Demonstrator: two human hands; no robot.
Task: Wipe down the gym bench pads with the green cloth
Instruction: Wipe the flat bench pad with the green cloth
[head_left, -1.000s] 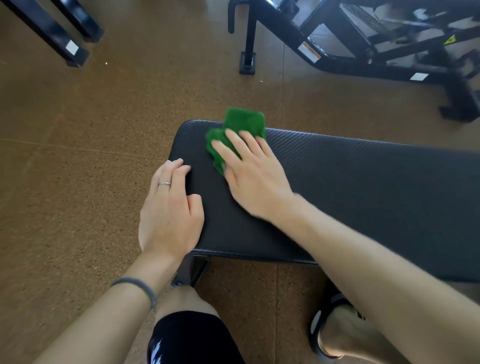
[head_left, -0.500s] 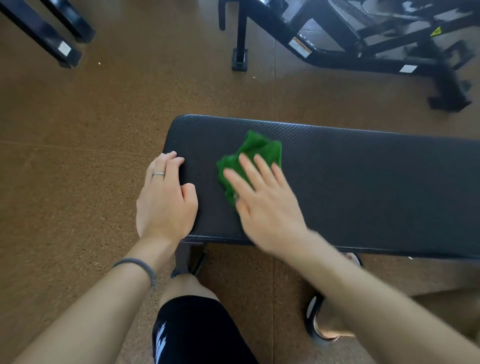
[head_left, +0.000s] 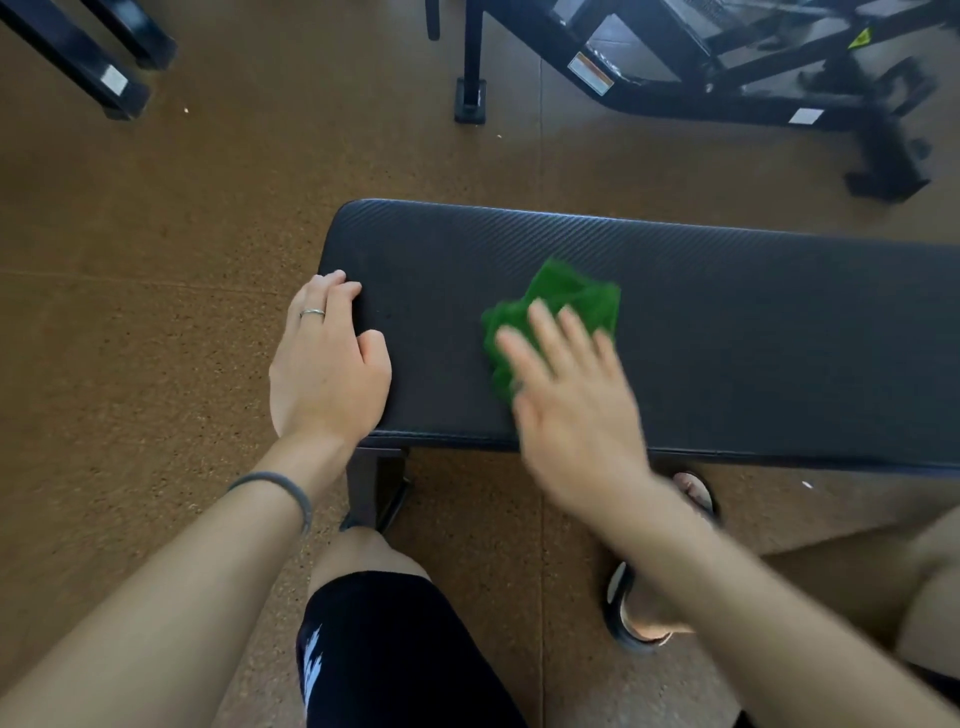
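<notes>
A black textured bench pad (head_left: 727, 312) runs from the centre to the right edge. On its left half lies a crumpled green cloth (head_left: 566, 299). My right hand (head_left: 571, 395) presses flat on the cloth's near part with fingers spread, and it is blurred by motion. My left hand (head_left: 327, 364) rests on the pad's left end, fingers over the edge, with a ring on one finger; it holds nothing loose.
Brown speckled floor surrounds the bench. A black machine frame (head_left: 727, 78) stands beyond the pad at top right. Two black bars (head_left: 88, 62) sit at top left. My knee in black shorts (head_left: 384, 639) and a sandalled foot (head_left: 644, 608) are below the pad.
My right hand has slid the green cloth from the pad's far left corner toward the right and nearer the front edge. My left hand has stayed on the pad's left end.
</notes>
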